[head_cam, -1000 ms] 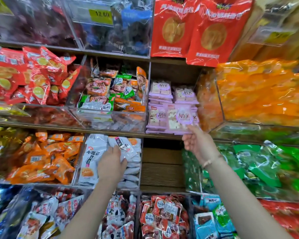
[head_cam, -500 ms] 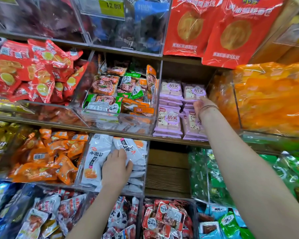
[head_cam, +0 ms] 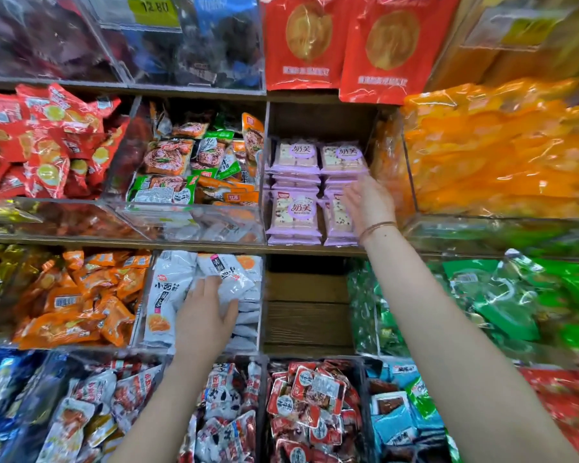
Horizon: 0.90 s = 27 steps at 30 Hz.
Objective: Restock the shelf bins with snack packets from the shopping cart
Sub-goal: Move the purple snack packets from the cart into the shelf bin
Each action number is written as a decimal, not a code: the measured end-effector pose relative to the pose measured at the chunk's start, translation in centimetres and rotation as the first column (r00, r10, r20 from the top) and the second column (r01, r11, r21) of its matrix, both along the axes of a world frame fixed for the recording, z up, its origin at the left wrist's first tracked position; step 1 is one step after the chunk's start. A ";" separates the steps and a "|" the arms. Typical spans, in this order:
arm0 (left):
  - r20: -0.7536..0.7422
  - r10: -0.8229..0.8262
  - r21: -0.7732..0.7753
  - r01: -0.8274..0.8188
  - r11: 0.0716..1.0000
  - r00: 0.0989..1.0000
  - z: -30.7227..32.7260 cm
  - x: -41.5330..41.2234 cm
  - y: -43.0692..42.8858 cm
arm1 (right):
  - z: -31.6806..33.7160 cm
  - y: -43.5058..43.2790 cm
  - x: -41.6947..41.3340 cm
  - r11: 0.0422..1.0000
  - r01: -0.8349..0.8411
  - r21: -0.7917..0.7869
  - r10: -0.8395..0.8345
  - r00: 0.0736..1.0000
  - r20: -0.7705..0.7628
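- Hands at the shelf point(head_cam: 81, 241): left hand point(head_cam: 204, 315) spread flat on white packets point(head_cam: 168, 295) in their bin point(head_cam: 260, 295), gripping nothing.
- Right hand point(head_cam: 370, 203), fingers straight, pressed against the purple packets point(head_cam: 295, 212) stacked one level up.
- Likely step: squaring up stock already placed.
- Next: back to the cart, out of view, for more packets, perhaps for the bare slot point(head_cam: 306, 305).

Glossy plastic snack pkts point(head_cam: 294, 213), clear acrylic bins point(head_cam: 194, 222), wood-grain shelf point(head_cam: 306, 312).

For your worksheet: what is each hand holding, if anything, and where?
Nothing gripped: left hand lies on white packets; right hand presses the front of purple packets.
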<state>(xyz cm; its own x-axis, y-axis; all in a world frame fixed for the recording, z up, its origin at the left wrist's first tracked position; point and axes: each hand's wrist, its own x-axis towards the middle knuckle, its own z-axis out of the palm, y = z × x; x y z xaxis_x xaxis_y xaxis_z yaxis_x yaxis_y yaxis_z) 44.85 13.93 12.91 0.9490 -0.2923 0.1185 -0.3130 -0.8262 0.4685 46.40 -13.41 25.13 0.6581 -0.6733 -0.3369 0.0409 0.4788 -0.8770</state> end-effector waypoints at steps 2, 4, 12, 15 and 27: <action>0.080 -0.047 -0.064 0.052 0.997 0.996 0.9 -2.5 0.3 | -0.7 1.4 -4.0 0.995 0.011 -0.097 -0.003 0.996 0.088; 0.104 -0.117 -0.081 0.126 0.989 0.988 1.0 -5.7 0.8 | -1.6 3.2 -8.9 0.957 -0.074 -0.281 0.091 0.995 0.048; -0.411 -0.352 0.114 0.431 0.895 0.841 -5.3 -17.0 4.4 | -13.5 8.4 -29.1 0.860 -0.413 -0.298 0.271 0.866 -0.420; -0.511 -0.399 0.113 0.520 0.847 0.761 -7.1 -19.9 6.3 | -19.1 10.8 -35.5 0.839 -0.499 -0.216 0.266 0.723 -0.637; -0.812 -0.276 0.255 0.737 0.626 0.515 -13.3 -24.9 11.7 | -29.8 20.0 -56.6 0.979 -0.188 0.081 0.160 0.454 -0.876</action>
